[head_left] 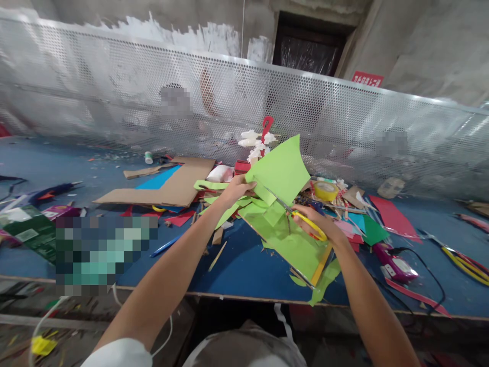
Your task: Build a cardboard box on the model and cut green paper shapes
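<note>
My left hand [240, 186] pinches the lower left edge of a light green paper sheet [284, 165], lifted above the table and tilted. In my right hand [310, 220] is a pair of scissors with yellow handles [320, 233]. Their metal blades reach up and left to the lower part of the green sheet, touching or overlapping it. Beneath both hands lie several green paper scraps [263, 221] and a larger green piece [301, 250] with a yellow strip [321, 266] by its right end.
Brown cardboard [183, 178] lies behind on the left, a yellow tape roll [325, 190] behind on the right. Red paper [393, 216], a purple box with a cord [395, 265] and other scissors [464, 262] are at right. A perforated metal screen [229, 102] stands along the back.
</note>
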### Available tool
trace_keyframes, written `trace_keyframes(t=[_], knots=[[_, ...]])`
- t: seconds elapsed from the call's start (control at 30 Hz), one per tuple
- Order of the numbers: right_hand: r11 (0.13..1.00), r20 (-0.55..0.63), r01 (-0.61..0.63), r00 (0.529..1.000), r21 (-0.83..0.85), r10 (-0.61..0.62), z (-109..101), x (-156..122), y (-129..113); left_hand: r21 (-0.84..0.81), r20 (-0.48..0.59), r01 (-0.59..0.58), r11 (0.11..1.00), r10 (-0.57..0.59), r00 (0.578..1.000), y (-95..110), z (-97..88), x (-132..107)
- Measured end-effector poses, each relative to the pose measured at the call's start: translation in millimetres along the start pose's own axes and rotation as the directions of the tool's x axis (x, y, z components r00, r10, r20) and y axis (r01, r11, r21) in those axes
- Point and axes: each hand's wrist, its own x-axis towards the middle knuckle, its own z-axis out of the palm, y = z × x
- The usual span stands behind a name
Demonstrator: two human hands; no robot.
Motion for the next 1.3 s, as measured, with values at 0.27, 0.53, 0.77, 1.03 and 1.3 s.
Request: trace_keyframes(t=[0.27, 0.53, 0.77, 1.03, 1.3], knots=[[0.999, 0.028, -0.024, 0.999, 0.046, 0.023, 1.3, 4.6, 2.6, 0.019, 0.02, -0.025, 1.0, 0.025, 0.999, -1.4, 1.4, -0.4], [0.993, 0.002, -0.091, 0.996, 0.076, 0.091, 1.0, 5.8, -2.8, 0.037, 0.025, -0.032, 0.999, 0.031, 0.999, -6.1, 0.8, 2.9], [0.996, -0.011, -0.057, 0.998, 0.069, 0.058, 3.1, 3.7, -2.9, 0.028, 0.025, -0.033, 0.999, 0.032, 0.999, -4.2, 1.7, 1.0], [0.997, -0.027, 0.019, 0.999, 0.069, -0.017, 7.3, 5.1, 3.6, 0.013, 0.041, -0.013, 1.0, 0.013, 0.999, -6.0, 5.4, -0.7], [0.991, -0.005, -0.043, 0.999, 0.125, 0.044, 6.8, 3.6, -0.1, 0.041, 0.014, 0.0, 0.999, 0.0, 1.0, -7.6, 6.2, -1.4]])
